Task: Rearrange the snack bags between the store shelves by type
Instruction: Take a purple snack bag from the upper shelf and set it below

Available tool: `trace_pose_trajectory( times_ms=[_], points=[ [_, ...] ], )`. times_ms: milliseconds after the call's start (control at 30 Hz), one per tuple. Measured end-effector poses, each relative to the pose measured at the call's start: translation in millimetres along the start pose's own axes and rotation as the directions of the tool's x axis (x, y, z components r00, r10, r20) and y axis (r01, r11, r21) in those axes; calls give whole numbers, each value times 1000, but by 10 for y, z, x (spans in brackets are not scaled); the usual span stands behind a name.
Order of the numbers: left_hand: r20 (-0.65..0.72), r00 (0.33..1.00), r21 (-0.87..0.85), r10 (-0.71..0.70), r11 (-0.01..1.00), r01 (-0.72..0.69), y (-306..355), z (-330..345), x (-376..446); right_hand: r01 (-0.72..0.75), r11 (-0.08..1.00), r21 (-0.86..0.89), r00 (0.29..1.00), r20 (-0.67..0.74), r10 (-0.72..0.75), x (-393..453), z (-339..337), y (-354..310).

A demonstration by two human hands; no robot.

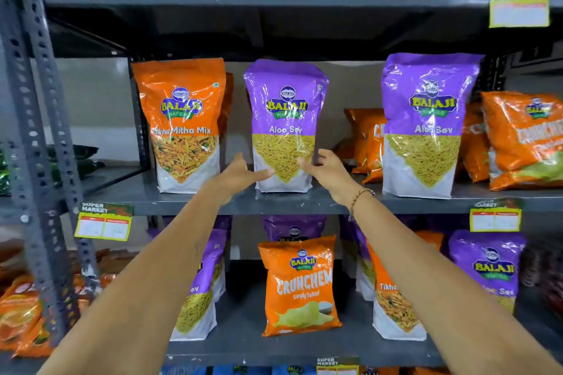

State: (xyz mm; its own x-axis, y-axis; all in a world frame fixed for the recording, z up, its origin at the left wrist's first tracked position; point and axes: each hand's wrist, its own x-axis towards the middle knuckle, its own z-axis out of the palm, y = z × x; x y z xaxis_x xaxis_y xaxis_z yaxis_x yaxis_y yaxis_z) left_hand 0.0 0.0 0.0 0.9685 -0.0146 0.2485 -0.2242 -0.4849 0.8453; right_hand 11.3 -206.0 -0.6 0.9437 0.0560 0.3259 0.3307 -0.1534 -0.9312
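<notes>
1. Three grey shelf boards showed in the rack; the middle shelf (304, 201) carried the tall pouches, with its front edge running left to right under both wrists.
2. On that shelf a purple Aloo Sev pouch (285, 119) stood upright at mid-length, long axis vertical, printed face toward the camera, base just behind the front edge.
3. An orange Tikha Mitha Mix pouch (182, 122) stood upright near the shelf's left end, apart from the middle pouch by a narrow gap of bare board.
4. A second Aloo Sev pouch (426, 122) stood upright toward the right end; the wider gap between it and the middle pouch was partly filled at the back by orange bags (365, 143).
5. On the lower shelf an orange Crunchem bag (300, 286) stood upright near the front edge.
6. The left hand (240, 175) was spread wide, thumb tip touching the middle pouch's lower left face.
7. The right hand (327, 169) was also spread, fingertips at the pouch's lower right side; neither hand had closed around it.
</notes>
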Motion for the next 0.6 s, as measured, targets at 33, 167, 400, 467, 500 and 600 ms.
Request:
trace_pose_trajectory(
  times_ms=[33,167,400,467,500,600],
  points=[
    [-15,1000,0,11,1000,-11,19,32,0,4,1000,-14,1000,13,-4,40,10,29],
    [4,999,-64,54,997,-54,-159,114,184,51,998,-29,999,21,-50,211,-27,155],
    [-88,991,-72,103,991,-110,-564,84,642,146,989,38,989,-23,-145,241,-40,187],
    [-99,989,-79,108,990,-116,-562,84,632,169,985,41,984,-54,-167,185,-37,191],
    [-108,989,-78,101,991,-110,-492,88,527,187,982,39,981,-70,-184,135,-44,178],
    [-151,984,-67,94,992,-105,-289,142,163,214,974,79,974,-90,-206,-29,-89,136]
  ],
)
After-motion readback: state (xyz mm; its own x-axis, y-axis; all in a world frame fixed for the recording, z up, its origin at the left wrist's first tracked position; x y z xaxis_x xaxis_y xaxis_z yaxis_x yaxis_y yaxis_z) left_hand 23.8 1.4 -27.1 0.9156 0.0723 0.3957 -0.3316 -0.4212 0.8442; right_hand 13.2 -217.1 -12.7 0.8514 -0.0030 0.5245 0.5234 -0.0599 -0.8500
